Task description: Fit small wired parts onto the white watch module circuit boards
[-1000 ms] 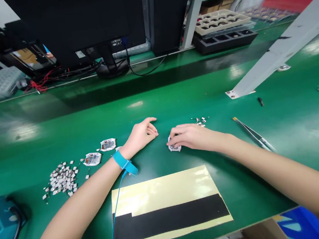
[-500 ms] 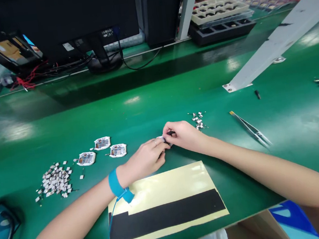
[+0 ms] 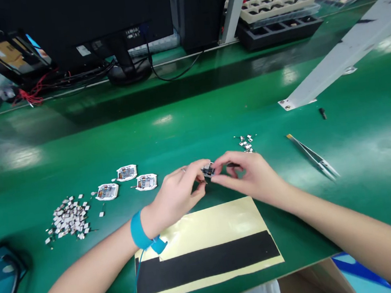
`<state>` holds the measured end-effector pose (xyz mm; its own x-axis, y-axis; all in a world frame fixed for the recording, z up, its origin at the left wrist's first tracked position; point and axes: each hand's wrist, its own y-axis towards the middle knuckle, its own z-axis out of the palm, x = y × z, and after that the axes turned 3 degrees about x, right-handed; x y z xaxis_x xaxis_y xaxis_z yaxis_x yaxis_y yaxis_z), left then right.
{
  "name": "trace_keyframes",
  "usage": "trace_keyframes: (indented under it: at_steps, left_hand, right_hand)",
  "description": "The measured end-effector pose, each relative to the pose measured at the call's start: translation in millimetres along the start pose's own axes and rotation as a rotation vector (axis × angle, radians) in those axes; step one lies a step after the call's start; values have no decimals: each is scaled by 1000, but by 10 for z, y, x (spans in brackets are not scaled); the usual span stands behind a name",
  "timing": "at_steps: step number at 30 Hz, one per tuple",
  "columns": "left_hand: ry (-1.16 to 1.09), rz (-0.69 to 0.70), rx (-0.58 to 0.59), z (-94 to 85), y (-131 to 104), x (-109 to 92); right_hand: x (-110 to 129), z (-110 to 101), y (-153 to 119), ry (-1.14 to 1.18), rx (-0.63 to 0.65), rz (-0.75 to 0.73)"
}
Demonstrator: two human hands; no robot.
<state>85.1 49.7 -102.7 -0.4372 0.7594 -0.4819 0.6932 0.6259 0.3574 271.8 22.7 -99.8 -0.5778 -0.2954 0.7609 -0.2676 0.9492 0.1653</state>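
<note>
Between my hands is a small white-framed circuit board unit (image 3: 208, 169), its face partly covered by fingers. My left hand (image 3: 177, 188) pinches its left side with thumb and fingers. On the right side, the thumb and forefinger of my right hand (image 3: 251, 170) are closed at the unit's edge. A small dark piece (image 3: 233, 165) is tucked in the curled fingers of that hand; its kind is hidden. Left of my hands lie three similar board units, one of them the nearest white-framed unit (image 3: 146, 182). A teal wrist strap (image 3: 140, 230) circles my left wrist.
Below my hands lies a yellow sheet with a black strip (image 3: 208, 262). Small metallic parts (image 3: 71, 218) are heaped at left, with more small parts (image 3: 246, 143) behind my right hand. Tweezers (image 3: 313, 156) lie at right, near a slanted white post (image 3: 343, 49). A monitor (image 3: 117, 14) stands behind.
My right hand has moved right and its fingers have opened somewhat around the unit's edge. The unit is tilted up more into view between both hands. My left fingers have lifted.
</note>
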Motion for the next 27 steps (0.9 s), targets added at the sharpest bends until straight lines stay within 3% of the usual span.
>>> trace_keyframes:
  at_steps: [3, 6, 11, 15, 22, 27]
  left_hand:
    - [152, 128, -81, -9, -30, -62]
    - [224, 139, -120, -29, -52, -99]
    - [295, 215, -142, -39, -101, -142]
    - [190, 151, -175, -76, -91, -168]
    - [-59, 48, -6, -203, 28, -146]
    - [-15, 21, 78, -146, 49, -23]
  right_hand:
    - [113, 111, -74, 49, -58, -214]
    - [142, 171, -103, -10, -123, -338]
    - [146, 185, -127, -104, -189, -392]
    - [121, 171, -136, -73, -222, -398]
    - [19, 147, -84, -126, -202, -508]
    - [-114, 157, -48, -169, -115, -479]
